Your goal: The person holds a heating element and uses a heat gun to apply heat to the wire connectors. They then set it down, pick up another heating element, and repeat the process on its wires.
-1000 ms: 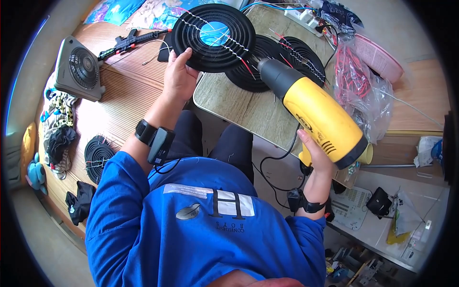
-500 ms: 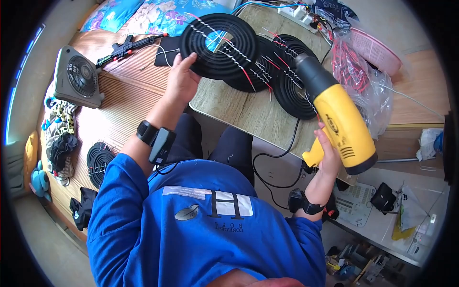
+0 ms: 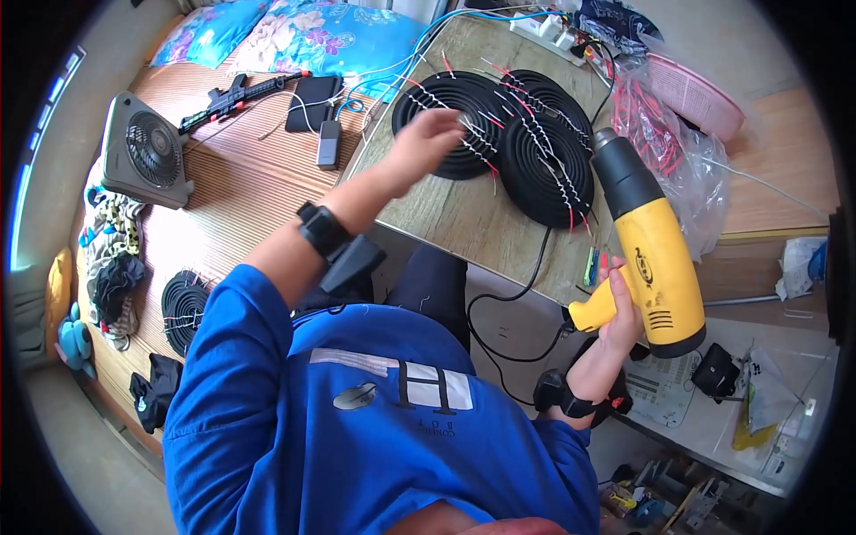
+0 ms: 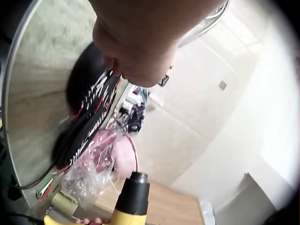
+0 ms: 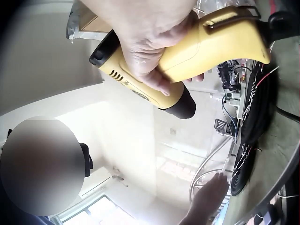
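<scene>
My right hand (image 3: 620,312) grips the handle of a yellow and black heat gun (image 3: 655,267), its black nozzle pointing up and away; the right wrist view shows the fingers wrapped round the yellow handle (image 5: 211,47). My left hand (image 3: 421,153) hovers over the left one of three flat black cable coils, blurred, with nothing in it. Under it lies this left coil (image 3: 446,94), bound with twisted black-and-white wires. Beside it lie a front right coil (image 3: 526,192) and a back coil (image 3: 571,96), with red-tipped wire ends sticking out.
The coils lie on a wood-look table (image 3: 446,218). A power strip (image 3: 544,34), a plastic bag of red wire (image 3: 660,134) and a pink basket (image 3: 695,94) are behind and right. A fan (image 3: 147,147) and another coil (image 3: 185,312) stand left. The heat gun's black cord (image 3: 499,352) hangs at the table's front.
The coil that my left hand held up now lies on the table, let go, and the hand has moved right. The heat gun has swung right, away from the coils.
</scene>
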`<move>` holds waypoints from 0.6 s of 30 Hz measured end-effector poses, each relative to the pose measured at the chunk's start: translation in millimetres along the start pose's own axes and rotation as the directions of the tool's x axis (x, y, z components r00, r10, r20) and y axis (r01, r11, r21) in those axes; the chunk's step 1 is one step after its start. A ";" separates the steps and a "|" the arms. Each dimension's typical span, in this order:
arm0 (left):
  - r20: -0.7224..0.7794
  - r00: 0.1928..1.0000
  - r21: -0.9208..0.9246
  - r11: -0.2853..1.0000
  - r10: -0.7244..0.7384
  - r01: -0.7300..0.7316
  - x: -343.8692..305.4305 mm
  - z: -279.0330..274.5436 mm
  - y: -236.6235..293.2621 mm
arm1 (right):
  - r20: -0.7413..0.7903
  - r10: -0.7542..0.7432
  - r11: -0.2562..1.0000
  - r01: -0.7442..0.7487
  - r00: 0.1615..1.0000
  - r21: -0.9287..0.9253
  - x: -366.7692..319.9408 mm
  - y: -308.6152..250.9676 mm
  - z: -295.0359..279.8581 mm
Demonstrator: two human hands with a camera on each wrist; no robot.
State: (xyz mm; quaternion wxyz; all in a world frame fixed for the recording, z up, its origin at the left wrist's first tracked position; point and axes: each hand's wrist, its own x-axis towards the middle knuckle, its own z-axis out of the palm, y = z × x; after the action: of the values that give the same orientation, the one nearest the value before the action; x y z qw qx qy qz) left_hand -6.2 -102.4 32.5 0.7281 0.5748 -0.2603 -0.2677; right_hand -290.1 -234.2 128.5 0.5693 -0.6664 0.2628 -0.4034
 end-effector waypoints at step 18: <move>-0.287 0.884 0.905 0.408 0.370 0.123 8.4 -54.8 -28.2 | 0.243 -0.056 0.995 0.074 0.968 -0.065 -7.4 1.9 39.8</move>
State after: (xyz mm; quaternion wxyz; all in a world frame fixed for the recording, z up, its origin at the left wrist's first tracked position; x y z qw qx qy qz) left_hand 35.0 -75.5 -5.6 0.3581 0.8977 -0.2316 0.1112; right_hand -260.6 -206.9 123.9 0.5587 -0.7391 0.1843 -0.3279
